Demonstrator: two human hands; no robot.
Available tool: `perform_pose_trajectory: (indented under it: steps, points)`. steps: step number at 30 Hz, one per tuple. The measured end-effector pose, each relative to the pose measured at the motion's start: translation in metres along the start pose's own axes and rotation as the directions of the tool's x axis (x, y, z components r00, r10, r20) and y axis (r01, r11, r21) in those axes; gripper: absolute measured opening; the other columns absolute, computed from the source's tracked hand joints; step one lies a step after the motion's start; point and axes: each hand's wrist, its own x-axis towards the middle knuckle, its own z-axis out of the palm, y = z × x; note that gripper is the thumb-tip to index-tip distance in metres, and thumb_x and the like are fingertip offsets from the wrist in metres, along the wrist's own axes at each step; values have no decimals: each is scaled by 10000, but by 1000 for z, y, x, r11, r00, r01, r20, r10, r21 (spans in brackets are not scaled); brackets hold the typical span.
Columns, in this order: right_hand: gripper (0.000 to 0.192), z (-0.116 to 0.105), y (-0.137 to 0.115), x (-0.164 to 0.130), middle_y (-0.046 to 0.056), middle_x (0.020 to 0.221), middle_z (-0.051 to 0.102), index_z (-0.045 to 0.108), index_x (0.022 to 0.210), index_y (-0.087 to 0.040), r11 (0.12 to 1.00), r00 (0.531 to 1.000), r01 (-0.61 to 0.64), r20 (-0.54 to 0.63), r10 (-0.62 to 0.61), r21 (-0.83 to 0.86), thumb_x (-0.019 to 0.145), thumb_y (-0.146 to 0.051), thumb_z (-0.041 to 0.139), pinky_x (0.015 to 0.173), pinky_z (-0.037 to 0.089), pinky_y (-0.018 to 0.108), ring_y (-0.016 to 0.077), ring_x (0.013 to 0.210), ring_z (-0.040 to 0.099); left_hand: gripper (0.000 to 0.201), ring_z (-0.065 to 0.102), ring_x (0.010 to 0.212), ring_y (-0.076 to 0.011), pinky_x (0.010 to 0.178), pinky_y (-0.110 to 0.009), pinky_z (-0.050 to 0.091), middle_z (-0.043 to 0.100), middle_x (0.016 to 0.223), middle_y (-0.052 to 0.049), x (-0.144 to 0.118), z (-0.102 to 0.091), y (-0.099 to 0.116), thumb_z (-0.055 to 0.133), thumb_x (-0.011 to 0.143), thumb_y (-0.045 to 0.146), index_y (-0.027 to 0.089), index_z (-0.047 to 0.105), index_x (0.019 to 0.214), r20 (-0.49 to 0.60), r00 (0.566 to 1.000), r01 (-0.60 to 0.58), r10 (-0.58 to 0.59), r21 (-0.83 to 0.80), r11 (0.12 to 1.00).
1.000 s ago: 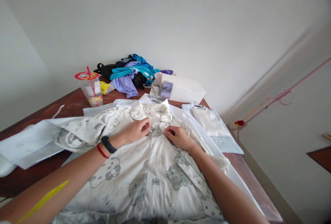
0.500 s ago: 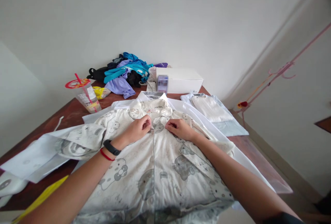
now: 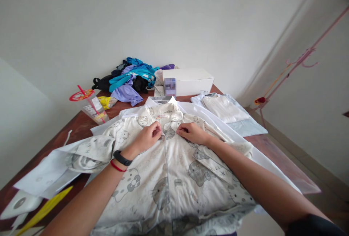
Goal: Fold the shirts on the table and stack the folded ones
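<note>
Pinching the shirt front
My left hand (image 3: 146, 138) and right hand (image 3: 191, 133) each nip the pyjama shirt (image 3: 174, 178) placket just below its collar, fingers closed on cloth; the shirt lies flat across the table (image 3: 275, 159), cup (image 3: 92, 107) far left.

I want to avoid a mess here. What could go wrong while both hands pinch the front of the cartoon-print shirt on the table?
1. The clear plastic cup with a red straw stands beside the white cartoon-print shirt's sleeve; a tug might tip it.
2. The left hand and right hand pinch the front near the collar, so the edges may misalign.
</note>
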Motion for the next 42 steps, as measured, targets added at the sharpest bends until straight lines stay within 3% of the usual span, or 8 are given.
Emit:
perform_pose_trajectory:
  steps: [42]
  points:
    - [200,1,5,2,6,694,661,729,849,-171,999,999,31,-8,-31,-8,942,-298,605,615,388,248,135,625,535,69,651,735,-169,685,-268,492,648,805,5,0,-2,3,553,970,260,226,528,916,20,999,47,-46,-23,999]
